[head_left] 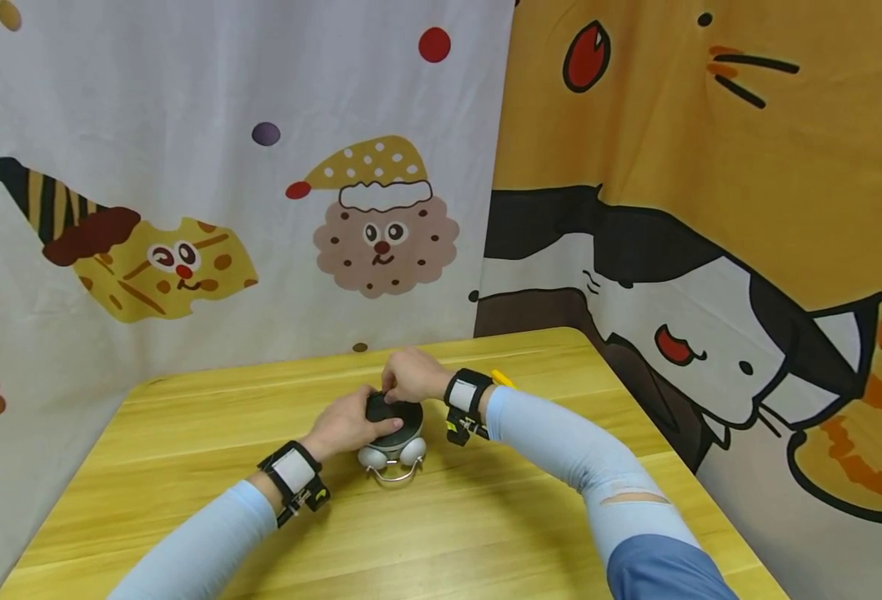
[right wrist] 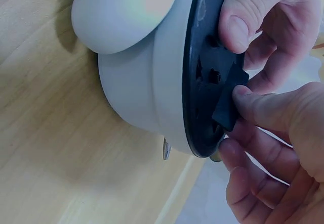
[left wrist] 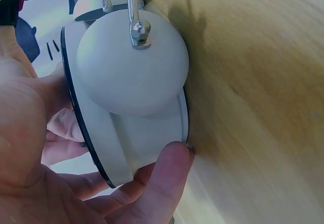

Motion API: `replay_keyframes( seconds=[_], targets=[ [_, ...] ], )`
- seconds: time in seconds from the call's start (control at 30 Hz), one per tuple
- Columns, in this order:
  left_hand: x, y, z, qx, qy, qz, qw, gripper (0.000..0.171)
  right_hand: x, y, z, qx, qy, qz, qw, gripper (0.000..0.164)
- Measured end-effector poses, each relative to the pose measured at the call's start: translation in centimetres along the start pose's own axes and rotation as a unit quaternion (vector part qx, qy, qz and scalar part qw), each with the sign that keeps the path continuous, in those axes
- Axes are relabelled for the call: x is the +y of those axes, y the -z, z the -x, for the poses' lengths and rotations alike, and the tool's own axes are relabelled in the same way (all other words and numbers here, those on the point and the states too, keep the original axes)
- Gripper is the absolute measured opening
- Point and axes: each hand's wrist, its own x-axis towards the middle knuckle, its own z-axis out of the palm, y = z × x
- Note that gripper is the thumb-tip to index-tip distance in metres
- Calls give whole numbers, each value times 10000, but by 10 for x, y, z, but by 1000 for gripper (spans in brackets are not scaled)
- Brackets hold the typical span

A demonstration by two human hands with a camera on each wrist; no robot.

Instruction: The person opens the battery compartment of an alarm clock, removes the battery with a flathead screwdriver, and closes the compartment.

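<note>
A white twin-bell alarm clock [head_left: 413,423] lies face down on the table, its black back panel [right wrist: 200,47] turned up. Its two rounded bells [left wrist: 131,64] and wire handle point toward me. My left hand [head_left: 345,427] grips the clock's side, thumb over the back and fingers around the white casing [left wrist: 147,138]. At the far end of the back, my right hand [head_left: 413,375] pinches a small black battery cover [right wrist: 229,102] between thumb and fingers. The cover stands tilted up from the panel in the right wrist view. A metal leg [right wrist: 166,149] sticks out below the casing.
A yellow object [head_left: 502,379] lies on the wooden table [head_left: 223,433] behind my right wrist, mostly hidden by it. Cartoon-printed curtains [head_left: 208,83] hang behind the table's far edge and along its right side.
</note>
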Motion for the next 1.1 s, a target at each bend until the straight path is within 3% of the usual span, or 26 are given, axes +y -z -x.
replay_keyframes(
  seconds=[0.23, 0.6, 1.1],
  targets=[
    [-1, -1, 1, -21, 40, 28, 10000, 72, 5, 0, 5, 96, -257, -423, 9987, 8],
    [-3, -1, 0, -10, -15, 136, 9999, 74, 13, 8, 11, 179, -708, -570, 9957, 9],
    [-2, -1, 3, -9, -85, 179, 9998, 77, 35, 15, 15, 490, -583, -703, 9946, 11]
  ],
)
